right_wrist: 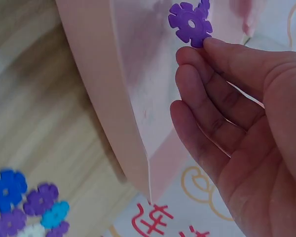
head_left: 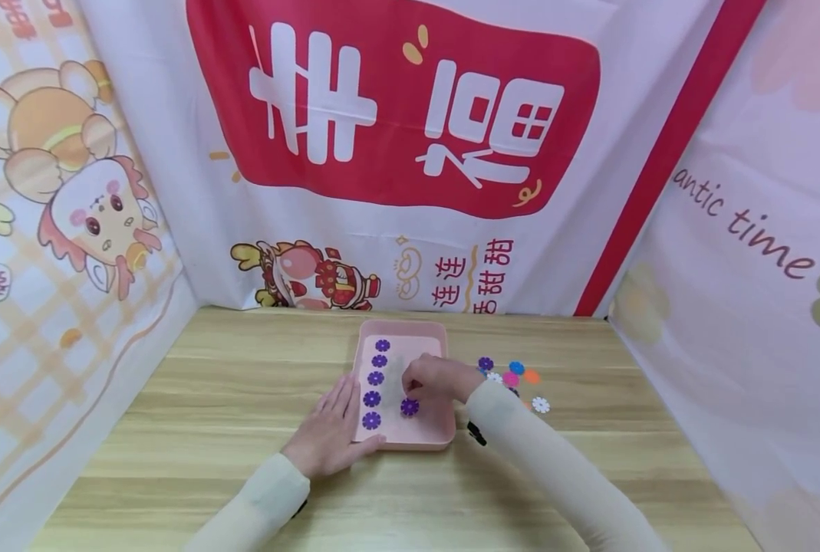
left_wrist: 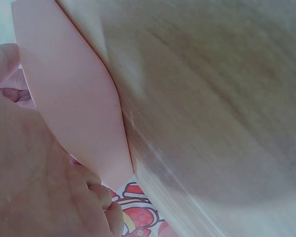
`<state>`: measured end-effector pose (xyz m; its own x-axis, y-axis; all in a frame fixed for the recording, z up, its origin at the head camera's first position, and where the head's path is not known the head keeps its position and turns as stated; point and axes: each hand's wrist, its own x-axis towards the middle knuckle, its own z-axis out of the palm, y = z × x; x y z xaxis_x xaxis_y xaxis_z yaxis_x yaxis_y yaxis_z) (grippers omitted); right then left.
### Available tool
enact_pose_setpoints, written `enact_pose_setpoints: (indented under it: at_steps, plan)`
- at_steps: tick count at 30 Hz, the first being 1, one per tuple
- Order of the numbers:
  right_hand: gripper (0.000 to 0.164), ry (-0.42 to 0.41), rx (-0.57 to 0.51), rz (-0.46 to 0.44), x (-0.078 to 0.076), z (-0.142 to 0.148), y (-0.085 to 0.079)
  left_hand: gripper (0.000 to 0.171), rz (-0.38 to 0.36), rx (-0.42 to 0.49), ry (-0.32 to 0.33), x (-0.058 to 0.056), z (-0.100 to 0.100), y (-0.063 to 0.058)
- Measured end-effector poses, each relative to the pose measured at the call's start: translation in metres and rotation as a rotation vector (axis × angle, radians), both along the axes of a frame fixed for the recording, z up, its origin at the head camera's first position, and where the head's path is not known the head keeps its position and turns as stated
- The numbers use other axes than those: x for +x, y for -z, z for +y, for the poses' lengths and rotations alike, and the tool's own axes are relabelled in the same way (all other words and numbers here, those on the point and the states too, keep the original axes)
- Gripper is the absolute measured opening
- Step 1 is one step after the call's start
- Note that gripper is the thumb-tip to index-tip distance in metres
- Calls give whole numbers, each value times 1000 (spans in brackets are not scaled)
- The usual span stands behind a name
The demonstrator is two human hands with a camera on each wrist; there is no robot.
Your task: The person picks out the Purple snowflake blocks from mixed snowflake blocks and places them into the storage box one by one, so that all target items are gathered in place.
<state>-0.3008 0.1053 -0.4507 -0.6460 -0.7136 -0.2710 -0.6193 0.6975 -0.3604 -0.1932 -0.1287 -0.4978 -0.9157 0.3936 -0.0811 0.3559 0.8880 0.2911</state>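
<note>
A shallow pink tray (head_left: 410, 446) holds a column of purple flower-shaped plastic discs (head_left: 376, 378) along its left side. My right hand (head_left: 440, 377) is over the tray's right half, pinching another purple flower-shaped disc (right_wrist: 192, 23) between thumb and fingertips. In the right wrist view, part of a second purple piece (right_wrist: 203, 7) shows just behind the held one. My left hand (head_left: 330, 433) rests along the tray's left edge, its fingers extended on the rim and its thumb at the near side. The left wrist view shows that hand against the tray's outer wall (left_wrist: 74, 94).
Right of the tray lies a loose pile of flower discs, among them a blue one (head_left: 516, 368), a pink one (head_left: 511, 379), an orange one (head_left: 532, 376) and a white one (head_left: 541, 405). Printed cloth walls (head_left: 410, 261) enclose the wooden table (head_left: 244, 368) at the back and sides.
</note>
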Motion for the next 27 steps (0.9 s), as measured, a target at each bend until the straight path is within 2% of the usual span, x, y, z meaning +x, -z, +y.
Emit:
enact_pose_setpoints:
  at_steps: [5,14,23,27]
  plan:
    - [11,-17,7,13,1,-4,11,103,6,0,5,0,0,0]
    - [12,70,45,-41,6,-5,18,103,25,25,6,0,-1,4]
    - [13,111,73,-72,10,-5,20,103,38,55,18,2,-2,1]
    - [12,114,74,-67,11,-5,19,103,37,75,17,1,-3,5]
